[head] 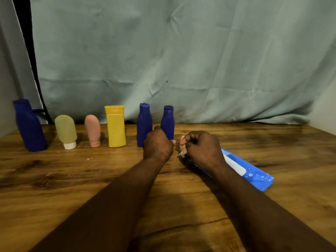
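A small dark blue bottle stands at the right end of a row of bottles on the wooden table. My left hand is curled round its lower part, thumb up along its left side, and hides its base. Just to the right, my right hand pinches a crumpled white wipe close to the bottle. Under my right wrist lies a blue wipes packet with a white flap.
The row runs left from the held bottle: another dark blue bottle, a yellow bottle, a pink tube, a pale green tube on its white cap, and a large dark blue bottle. A grey-green cloth hangs behind.
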